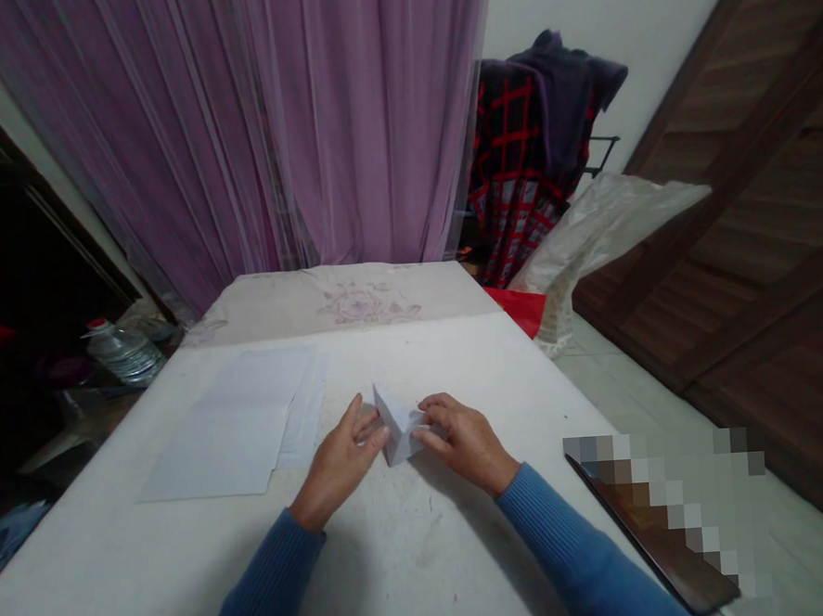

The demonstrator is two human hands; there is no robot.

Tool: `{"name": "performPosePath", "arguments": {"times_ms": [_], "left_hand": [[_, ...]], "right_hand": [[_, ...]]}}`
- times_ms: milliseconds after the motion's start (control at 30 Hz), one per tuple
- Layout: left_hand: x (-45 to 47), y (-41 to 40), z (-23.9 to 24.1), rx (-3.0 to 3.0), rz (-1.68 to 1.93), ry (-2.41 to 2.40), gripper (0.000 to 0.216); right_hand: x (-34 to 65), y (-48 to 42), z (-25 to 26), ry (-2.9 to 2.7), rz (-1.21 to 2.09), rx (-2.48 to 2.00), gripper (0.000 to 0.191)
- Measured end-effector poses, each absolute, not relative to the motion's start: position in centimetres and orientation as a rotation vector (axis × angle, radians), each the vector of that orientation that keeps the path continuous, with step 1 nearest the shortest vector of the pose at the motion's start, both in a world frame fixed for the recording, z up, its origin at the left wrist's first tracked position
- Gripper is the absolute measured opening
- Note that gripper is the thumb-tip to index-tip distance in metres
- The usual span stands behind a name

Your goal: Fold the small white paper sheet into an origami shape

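A small piece of folded white paper stands on the white table between my two hands, with a pointed flap rising at its left side. My left hand has its thumb and fingers at that left flap, pinching its edge. From the other side, my right hand grips the right part of the paper between thumb and curled fingers. Part of the paper's right end is hidden behind those fingers.
Flat sheets of paper lie stacked on the table to the left. A dark tablet-like device, partly pixelated, is at the right edge. A water bottle stands beyond the left edge, and a plastic bag beyond the right.
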State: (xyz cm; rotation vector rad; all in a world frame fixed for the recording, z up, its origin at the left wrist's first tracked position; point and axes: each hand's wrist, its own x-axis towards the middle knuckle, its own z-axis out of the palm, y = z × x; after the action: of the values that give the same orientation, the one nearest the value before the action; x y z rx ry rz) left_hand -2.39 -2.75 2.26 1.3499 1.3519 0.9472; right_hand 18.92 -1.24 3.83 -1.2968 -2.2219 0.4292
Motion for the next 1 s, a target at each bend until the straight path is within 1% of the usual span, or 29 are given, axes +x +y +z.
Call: {"name": "performPosePath", "arguments": {"times_ms": [67,133,167,233,333,433,600,767,867,1000], "left_hand": [[-1.9,-3.2,1.5,1.331,0.959,1.274,0.094],[-1.3,-3.5,0.9,1.35,0.978,1.244,0.092],[-1.0,-3.7,0.7,1.357,1.0,1.235,0.087],[-0.6,-3.8,0.2,1.351,1.049,1.226,0.07],[-0.4,-3.5,-0.5,1.296,1.117,1.262,0.042],[-0.5,-3.1,-1.5,1.179,1.178,1.268,0.033],[-0.5,-2.9,-2.3,1.146,1.22,1.274,0.028],[-0.3,-3.0,-1.7,1.065,1.221,1.213,0.033],[-0.3,-3.0,-1.5,1.007,1.208,1.212,0.037],[-0.4,-3.1,-1.3,0.97,1.195,1.221,0.042]], "right_hand": [[18.4,-1.5,3.4,-2.165,0.46,-1.25,0.004],[17.8,-1.6,3.3,-2.113,0.497,-1.195,0.004],[17.5,-1.7,3.3,-2.091,0.515,-1.166,0.003],[17.1,-1.8,3.5,-2.061,0.56,-1.107,0.004],[16.9,-1.9,3.6,-1.991,0.661,-1.067,0.02],[17.3,-1.8,2.8,-1.851,0.775,-1.138,0.034],[17.8,-1.4,0.9,-1.677,0.893,-1.259,0.049],[17.6,-0.7,0.3,-1.659,0.846,-1.283,0.041],[17.5,-0.6,0.3,-1.644,0.836,-1.295,0.043],[17.8,-0.7,-0.3,-1.582,0.739,-1.319,0.042]]}}
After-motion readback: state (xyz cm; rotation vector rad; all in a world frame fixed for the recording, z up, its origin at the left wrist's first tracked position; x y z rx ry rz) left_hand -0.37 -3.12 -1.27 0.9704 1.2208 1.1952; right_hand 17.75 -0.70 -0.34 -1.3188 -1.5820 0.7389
